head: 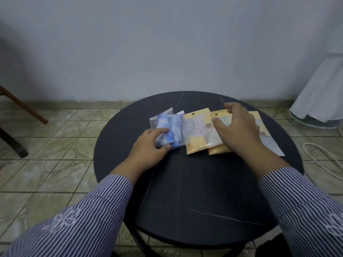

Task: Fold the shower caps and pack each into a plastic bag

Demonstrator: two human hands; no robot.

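Several packed plastic bags lie in a row across the far half of the round black table (194, 191). At the left are blue-and-white shower cap bags (172, 130). My left hand (150, 145) grips the nearer blue bag at its lower left corner, thumb under and fingers over it. In the middle lies a yellow-backed bag with a pink and yellow cap (196, 132). My right hand (237, 127) hovers with spread, relaxed fingers over the right yellow-backed bag (217, 147) and hides most of it. A further bag (269, 141) shows behind that hand.
A wooden stick (24, 106) and a dark furniture leg (13, 143) stand on the tiled floor at the left. White fabric (319, 93) hangs at the right, with a white cord (323, 160) on the floor below it. A wall is just behind the table.
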